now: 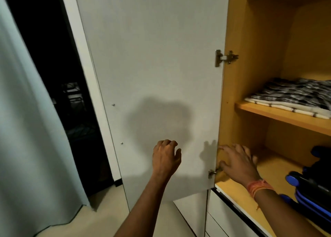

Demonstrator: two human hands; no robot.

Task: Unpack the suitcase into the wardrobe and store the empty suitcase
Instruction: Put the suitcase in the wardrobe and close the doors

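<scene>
Head view: both hands at the open wardrobe, suitcase in its bottom compartment.
The left hand hovers before the white door, fingers loosely curled, grasping nothing. The right hand, with a band at the wrist, reaches into the bottom compartment with fingers spread and released, thumb beside the lower hinge; contact with the side wall cannot be determined. The black-and-blue suitcase lies near the right hand, to its right. Folded clothes rest on the shelf above.
</scene>
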